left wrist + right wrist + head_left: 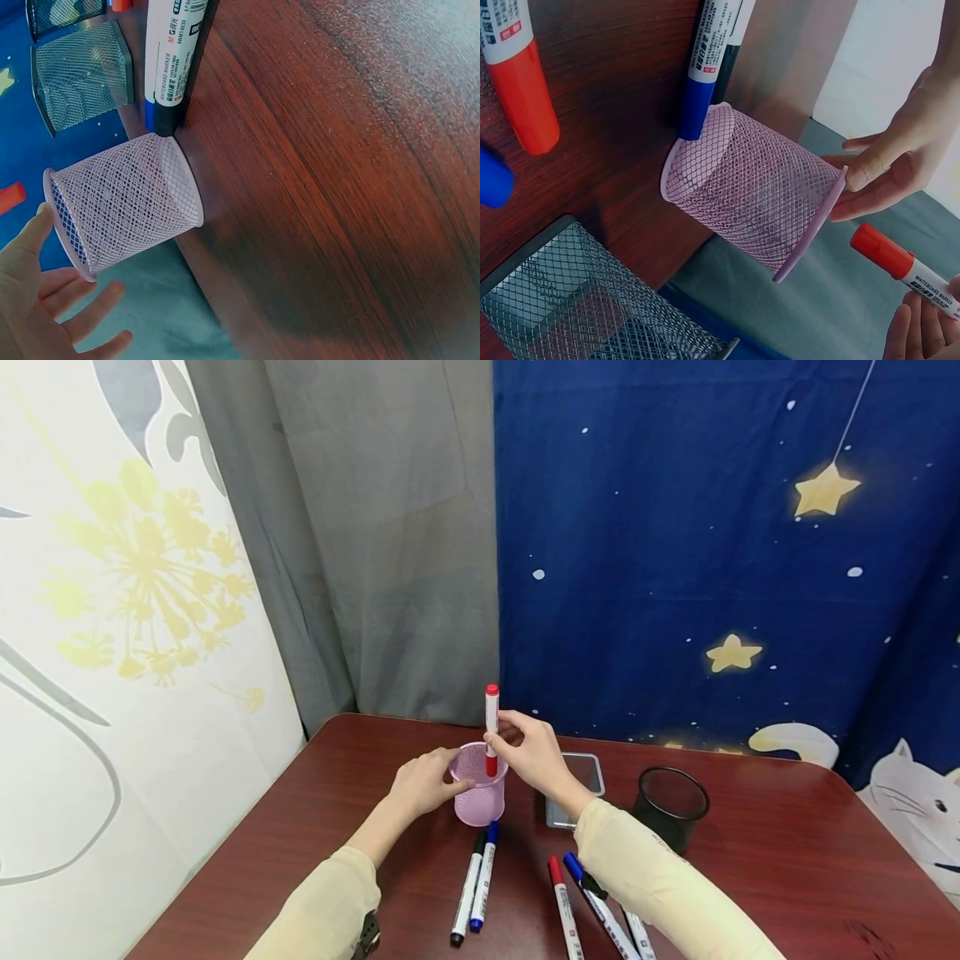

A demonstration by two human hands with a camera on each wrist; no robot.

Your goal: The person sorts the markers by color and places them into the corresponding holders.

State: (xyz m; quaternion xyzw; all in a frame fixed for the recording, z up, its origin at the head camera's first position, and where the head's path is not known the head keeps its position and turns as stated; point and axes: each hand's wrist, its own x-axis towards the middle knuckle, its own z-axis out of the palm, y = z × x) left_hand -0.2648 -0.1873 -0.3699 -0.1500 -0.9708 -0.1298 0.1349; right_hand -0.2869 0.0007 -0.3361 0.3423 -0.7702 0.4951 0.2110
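Right hand (528, 752) pinches red marker (491, 727) upright over pink cup (480, 793); left hand (423, 783) fingers spread steady its rim; five markers (480, 885) left near table's front edge.

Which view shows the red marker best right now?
The head view: the whole red marker stands upright over the pink mesh cup, pinched by the right hand. The right wrist view catches only its red-capped end; the left wrist view shows none clearly.

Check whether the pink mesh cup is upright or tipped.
Upright: the pink mesh cup stands on its base on the table, rim up, left hand touching its rim.
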